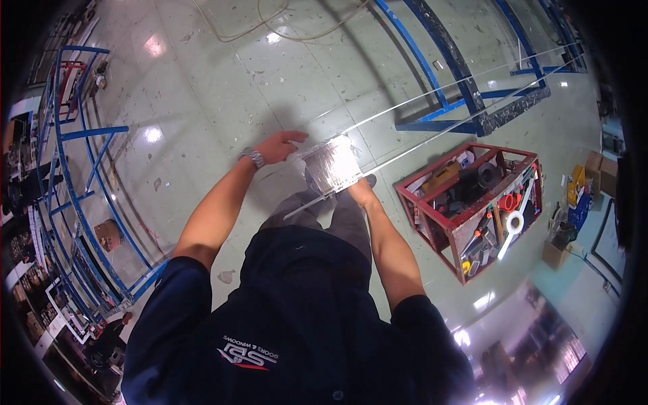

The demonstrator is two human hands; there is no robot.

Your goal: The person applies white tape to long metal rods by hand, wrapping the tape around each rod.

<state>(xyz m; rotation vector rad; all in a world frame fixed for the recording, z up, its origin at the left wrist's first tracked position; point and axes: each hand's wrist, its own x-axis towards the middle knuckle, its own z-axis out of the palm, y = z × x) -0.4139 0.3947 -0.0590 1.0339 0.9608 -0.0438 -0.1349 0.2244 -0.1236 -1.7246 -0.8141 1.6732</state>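
Head view: left hand (278,148) unclenched beside shiny panel (332,164); right hand (362,194) grasps its edge.

Your left hand (278,147): fingers extended, pointing rightward; left forearm (217,214) bare, angled forward and inward. Your right hand (362,193): partly hidden, finger closure unclear; right forearm (391,253) bare, slanting forward and inward.

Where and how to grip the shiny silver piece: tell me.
Probably the left edge of the shiny silver piece, with the left hand coming from the left: that edge faces it, and the right hand is at the lower-right corner.
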